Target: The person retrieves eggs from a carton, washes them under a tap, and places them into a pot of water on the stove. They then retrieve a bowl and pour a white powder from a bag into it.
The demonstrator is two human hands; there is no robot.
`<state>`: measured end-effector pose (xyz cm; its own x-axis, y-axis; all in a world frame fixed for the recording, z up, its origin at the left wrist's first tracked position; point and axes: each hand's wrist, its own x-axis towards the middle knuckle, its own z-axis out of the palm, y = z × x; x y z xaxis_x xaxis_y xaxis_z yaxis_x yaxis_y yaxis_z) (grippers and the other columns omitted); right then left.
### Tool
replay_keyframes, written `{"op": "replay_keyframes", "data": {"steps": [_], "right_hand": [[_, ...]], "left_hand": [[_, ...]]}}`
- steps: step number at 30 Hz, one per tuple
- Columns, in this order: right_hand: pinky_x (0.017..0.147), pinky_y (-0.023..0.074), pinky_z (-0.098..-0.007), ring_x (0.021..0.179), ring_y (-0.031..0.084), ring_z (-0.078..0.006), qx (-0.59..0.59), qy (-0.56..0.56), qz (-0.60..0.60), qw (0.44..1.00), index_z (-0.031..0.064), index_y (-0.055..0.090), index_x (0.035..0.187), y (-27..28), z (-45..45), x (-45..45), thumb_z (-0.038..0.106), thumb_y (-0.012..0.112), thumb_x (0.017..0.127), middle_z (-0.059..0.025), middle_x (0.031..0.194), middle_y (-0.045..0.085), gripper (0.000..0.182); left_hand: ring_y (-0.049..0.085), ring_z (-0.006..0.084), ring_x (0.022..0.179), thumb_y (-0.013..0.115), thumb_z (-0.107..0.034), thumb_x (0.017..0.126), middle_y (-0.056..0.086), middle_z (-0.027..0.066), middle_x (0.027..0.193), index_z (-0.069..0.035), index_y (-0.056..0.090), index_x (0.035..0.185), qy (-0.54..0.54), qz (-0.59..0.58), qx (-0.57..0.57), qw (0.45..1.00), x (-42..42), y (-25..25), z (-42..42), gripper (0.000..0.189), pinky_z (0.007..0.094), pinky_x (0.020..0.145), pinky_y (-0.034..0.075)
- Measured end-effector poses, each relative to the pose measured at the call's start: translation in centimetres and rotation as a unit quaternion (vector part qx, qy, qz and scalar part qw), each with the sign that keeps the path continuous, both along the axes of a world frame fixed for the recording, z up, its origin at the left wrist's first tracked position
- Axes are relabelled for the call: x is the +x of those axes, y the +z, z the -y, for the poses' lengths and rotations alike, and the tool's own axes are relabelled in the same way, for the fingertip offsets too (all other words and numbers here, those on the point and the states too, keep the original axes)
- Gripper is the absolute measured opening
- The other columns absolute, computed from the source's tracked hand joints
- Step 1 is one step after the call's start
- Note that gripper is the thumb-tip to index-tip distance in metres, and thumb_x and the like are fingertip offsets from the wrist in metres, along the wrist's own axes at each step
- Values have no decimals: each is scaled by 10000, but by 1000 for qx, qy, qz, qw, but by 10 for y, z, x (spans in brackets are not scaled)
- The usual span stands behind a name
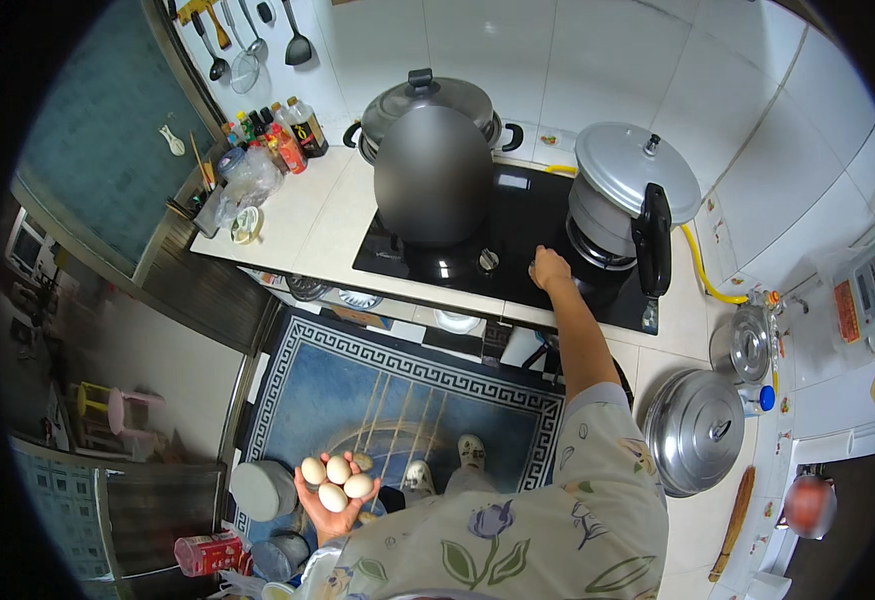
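My left hand [334,510] is palm up low in the view, cupping several pale eggs [338,484]. My right hand [549,268] grips a control knob at the front of the black glass gas stove [516,225]. A second knob [488,260] shows to its left. On the right burner stands a lidded aluminium pressure cooker [628,187], its black handle [655,240] pointing towards me. A wide lidded steel pot [445,97] stands on the left burner, partly hidden by a blurred dark oval.
Sauce bottles [287,139], a plastic bag [253,180] and a utensil holder [208,214] stand left of the stove. A lidded steel pot [696,431] is on the right counter. A yellow gas hose [700,262] runs behind it. Below lie a blue mat [332,390] and a grey bin [263,490].
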<state>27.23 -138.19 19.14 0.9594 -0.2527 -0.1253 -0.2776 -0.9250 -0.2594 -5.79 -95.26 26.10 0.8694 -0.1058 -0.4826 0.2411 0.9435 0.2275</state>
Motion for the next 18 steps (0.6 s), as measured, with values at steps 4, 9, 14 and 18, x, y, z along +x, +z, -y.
{"op": "replay_keyframes", "data": {"steps": [4, 9, 14, 18], "right_hand": [[811, 473, -423, 942, 574, -361, 5, 28, 41, 999, 75, 532, 1034, -4, 0, -5, 120, 545, 782, -183, 1077, 538, 257], [786, 480, -426, 911, 583, -368, 4, 40, 48, 998, 92, 534, 979, 5, 0, -11, 52, 541, 757, -161, 1042, 539, 225], [795, 457, -377, 930, 548, -323, -24, 214, 54, 975, 90, 555, 936, 13, 9, -12, -9, 552, 698, -131, 1001, 533, 258], [811, 454, -374, 945, 538, -310, 98, 180, 167, 965, 80, 562, 956, -18, 26, -9, 62, 571, 733, -123, 989, 537, 224]], "left_hand": [[556, 293, 989, 452, -572, 803, 550, 126, 1108, -177, 610, 978, -16, -3, 24, 1000, 23, -7, -6, 460, 672, 860, 330], [563, 299, 966, 454, -568, 801, 551, 135, 1102, -179, 610, 973, -45, 12, 18, 999, 56, -2, -12, 453, 678, 839, 339], [571, 292, 940, 469, -576, 788, 567, 130, 1083, -185, 617, 952, -49, -12, 29, 998, 69, 5, -10, 449, 675, 833, 339], [570, 275, 928, 488, -580, 777, 588, 114, 1066, -200, 625, 938, -55, -26, 45, 997, 72, 8, -5, 435, 660, 841, 333]]}}
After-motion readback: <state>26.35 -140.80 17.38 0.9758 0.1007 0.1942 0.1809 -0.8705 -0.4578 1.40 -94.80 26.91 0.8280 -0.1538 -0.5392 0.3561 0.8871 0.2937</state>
